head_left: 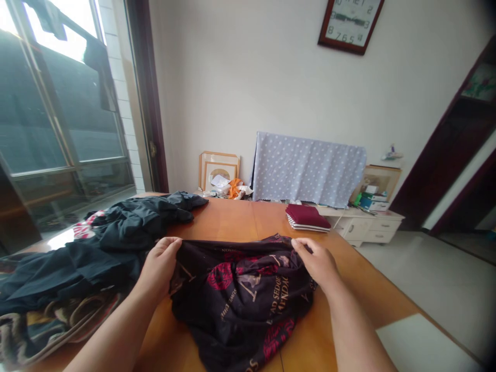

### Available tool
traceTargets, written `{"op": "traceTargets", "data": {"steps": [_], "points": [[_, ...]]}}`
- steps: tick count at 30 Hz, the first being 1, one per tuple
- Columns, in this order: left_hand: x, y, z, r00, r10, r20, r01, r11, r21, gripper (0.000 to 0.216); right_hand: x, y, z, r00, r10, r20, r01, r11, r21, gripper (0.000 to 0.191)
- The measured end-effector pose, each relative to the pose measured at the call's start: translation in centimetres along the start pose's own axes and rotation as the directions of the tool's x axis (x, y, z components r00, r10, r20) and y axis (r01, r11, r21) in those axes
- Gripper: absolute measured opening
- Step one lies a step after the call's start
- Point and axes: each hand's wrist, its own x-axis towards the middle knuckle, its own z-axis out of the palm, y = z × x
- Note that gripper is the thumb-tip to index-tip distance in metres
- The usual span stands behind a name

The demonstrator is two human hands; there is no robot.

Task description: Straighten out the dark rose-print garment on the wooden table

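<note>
A dark garment printed with red roses and pale lettering lies crumpled on the wooden table in front of me. My left hand grips its upper left edge. My right hand pinches its upper right edge. The fabric is stretched between both hands, with the rest bunched below them toward me.
A heap of dark clothes covers the table's left side, over a patterned blanket. A folded maroon garment sits at the far right edge. Behind are a dotted cloth, picture frames, a white cabinet, and a window.
</note>
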Motion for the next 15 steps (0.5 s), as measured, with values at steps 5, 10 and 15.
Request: {"op": "traceTargets", "data": {"steps": [5,10,15], "points": [[0.3,0.7,-0.2,0.979,0.030,-0.203,-0.049,0.995,-0.086,0.022,-1.6,-0.3,1.0,0.936,-0.074,0.345,0.117,0.988,-0.103,0.027],[0.7,1.7,-1.5,0.922,0.079,-0.379,-0.151,0.975,-0.165,0.017,-1.1,0.4,1.6,0.964,-0.011,0.265,0.012,1.000,-0.002,0.015],[0.8,2.3,-2.2,0.861,0.151,-0.486,-0.231,0.967,-0.109,0.014,0.3,0.3,1.0,0.952,0.280,-0.125,-0.169,0.819,0.548,0.034]]}}
